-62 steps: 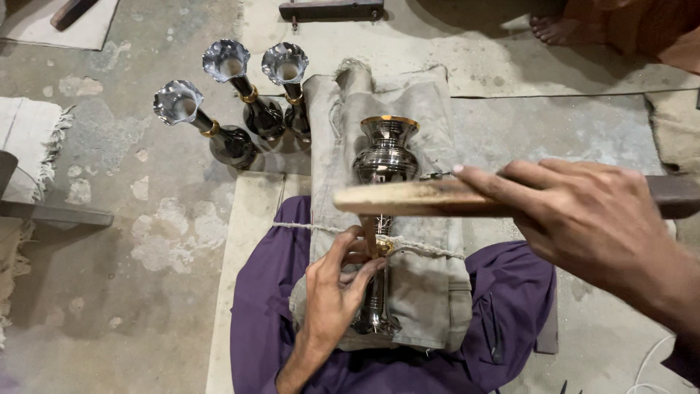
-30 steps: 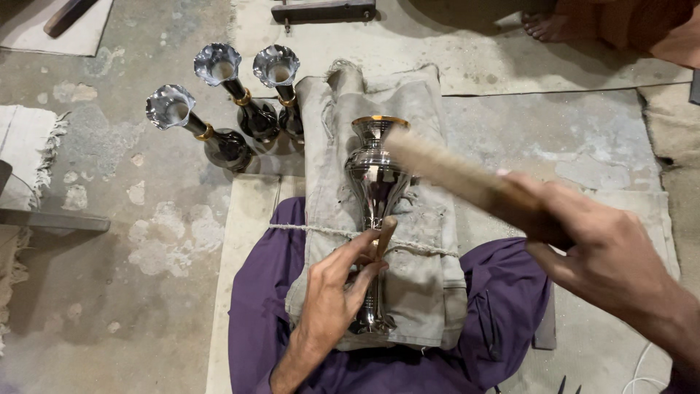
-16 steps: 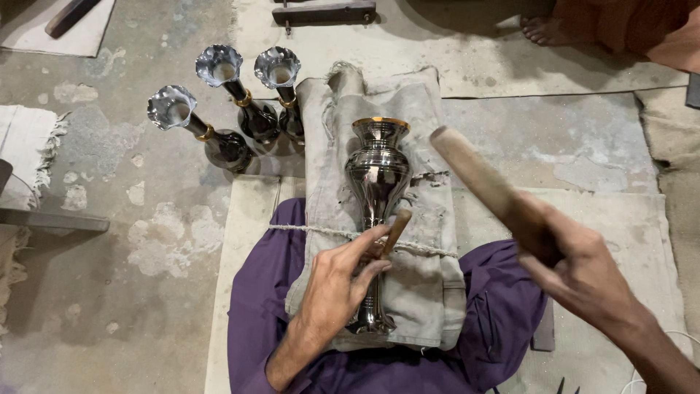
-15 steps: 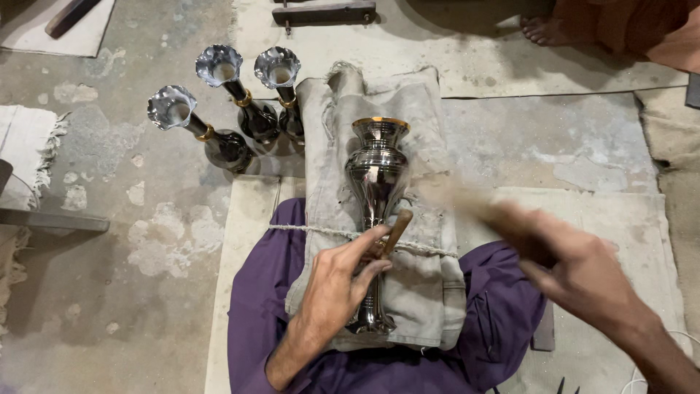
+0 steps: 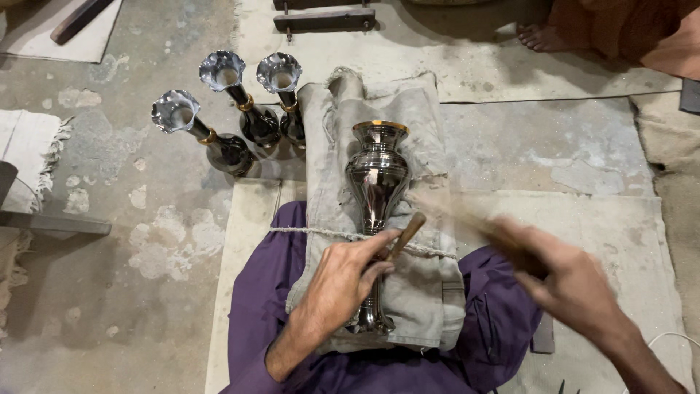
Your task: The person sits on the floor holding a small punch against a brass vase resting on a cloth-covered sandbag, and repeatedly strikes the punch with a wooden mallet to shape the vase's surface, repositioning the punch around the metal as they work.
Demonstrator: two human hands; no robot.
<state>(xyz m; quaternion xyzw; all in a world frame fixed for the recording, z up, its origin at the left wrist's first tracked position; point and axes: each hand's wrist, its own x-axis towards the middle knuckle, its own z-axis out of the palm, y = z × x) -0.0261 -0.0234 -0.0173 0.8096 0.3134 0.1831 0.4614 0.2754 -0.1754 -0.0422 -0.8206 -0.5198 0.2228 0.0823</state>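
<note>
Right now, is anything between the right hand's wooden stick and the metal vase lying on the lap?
Nothing visible. The right hand swings a blurred stick beside the vase; the left hand holds a small wooden tool against its narrow stem.

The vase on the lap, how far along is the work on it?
Done: three fluted vases stand aside on the floor. In hand: left hand holds a small tool to the vase on the cloth; right hand swings a blurred stick. What's left can't be told.
</note>
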